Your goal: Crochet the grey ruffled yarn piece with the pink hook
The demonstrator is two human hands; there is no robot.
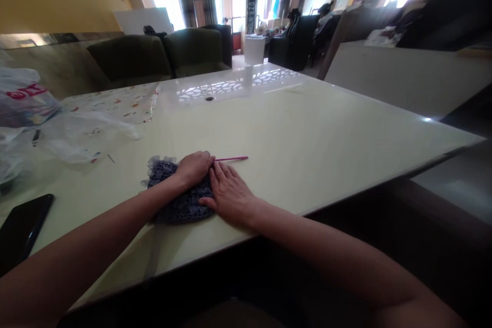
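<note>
One phone (26, 228), clear plastic bag (82, 136) left of dark crochet (190, 207).

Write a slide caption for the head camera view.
Left hand and right hand on dark ruffled fabric, a pink stick close by, on a pale table.

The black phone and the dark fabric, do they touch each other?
Apart. The head view shows the pale table surface between the phone and the dark fabric.

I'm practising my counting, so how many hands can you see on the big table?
2. The left hand is on the dark ruffled piece, near the pink stick; the right hand lies at that piece's right edge.
</note>
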